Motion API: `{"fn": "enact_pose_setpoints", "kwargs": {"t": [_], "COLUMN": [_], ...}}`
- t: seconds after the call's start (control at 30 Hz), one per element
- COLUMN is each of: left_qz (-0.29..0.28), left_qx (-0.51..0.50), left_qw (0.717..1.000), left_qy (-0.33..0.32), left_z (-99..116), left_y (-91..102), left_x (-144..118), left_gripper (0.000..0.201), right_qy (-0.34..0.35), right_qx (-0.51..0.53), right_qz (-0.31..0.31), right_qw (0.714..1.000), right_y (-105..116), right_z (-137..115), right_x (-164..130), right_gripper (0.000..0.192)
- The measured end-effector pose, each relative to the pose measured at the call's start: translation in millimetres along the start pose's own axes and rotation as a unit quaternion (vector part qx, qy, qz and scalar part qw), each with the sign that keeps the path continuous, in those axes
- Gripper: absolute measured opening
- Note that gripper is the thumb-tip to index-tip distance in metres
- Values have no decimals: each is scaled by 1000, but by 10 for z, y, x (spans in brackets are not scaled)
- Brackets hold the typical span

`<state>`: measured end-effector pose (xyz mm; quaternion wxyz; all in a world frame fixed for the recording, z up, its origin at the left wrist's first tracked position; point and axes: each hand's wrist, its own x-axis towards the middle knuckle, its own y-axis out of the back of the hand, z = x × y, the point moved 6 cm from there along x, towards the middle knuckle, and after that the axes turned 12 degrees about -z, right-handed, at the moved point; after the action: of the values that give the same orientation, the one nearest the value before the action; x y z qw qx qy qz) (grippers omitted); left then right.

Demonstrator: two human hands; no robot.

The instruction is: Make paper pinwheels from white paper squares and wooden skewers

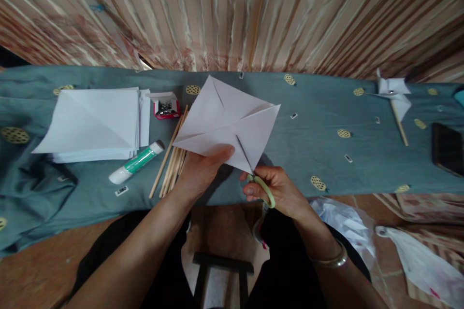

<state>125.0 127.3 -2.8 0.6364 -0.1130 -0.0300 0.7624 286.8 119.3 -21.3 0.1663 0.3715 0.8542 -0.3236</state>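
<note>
In the head view, the left hand (205,166) is pinching a square white sheet (224,111) near its lower edge; its thumb is pressing flat on top, while its other fingers are hiding underneath. The right hand (277,188) is curling around the yellow-green handles of a pair of scissors (267,194), its fingers bent in close on them. One dark blade is lying over the sheet's lower corner, pointing in toward the middle; the other blade is not showing. The sheet is sitting tilted above the middle of the cloth-covered counter (319,111), in front of the person, and slits or creases are running inward from its upper, left and right corners.

The sheet's left corner is overlapping some thin wooden sticks (168,166). Just beside them, a red box (166,115) is standing with its flap up, holding small metal pieces (165,107). A green and white glue stick (139,161) is lying near a stack of white paper (97,118) at the left. Well apart at the right, a white pinwheel (396,86) on a stick is resting near a dark phone (447,148).
</note>
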Motion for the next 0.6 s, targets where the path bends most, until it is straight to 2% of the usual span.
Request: {"fn": "enact_pose_setpoints", "kwargs": {"t": [0.23,0.6], "left_qz": [-13,-4], "left_qx": [8,14], "left_qw": [1000,1000], "left_qy": [0,-6], "left_z": [-15,-15], "left_y": [-2,8], "left_x": [9,0], "left_gripper": [46,44], "right_qy": [11,21], "right_qx": [-13,-39], "right_qz": [-3,-7], "right_qw": [1000,999], "right_y": [7,14], "right_z": [5,-15], "right_x": [4,1], "right_gripper": [45,45]}}
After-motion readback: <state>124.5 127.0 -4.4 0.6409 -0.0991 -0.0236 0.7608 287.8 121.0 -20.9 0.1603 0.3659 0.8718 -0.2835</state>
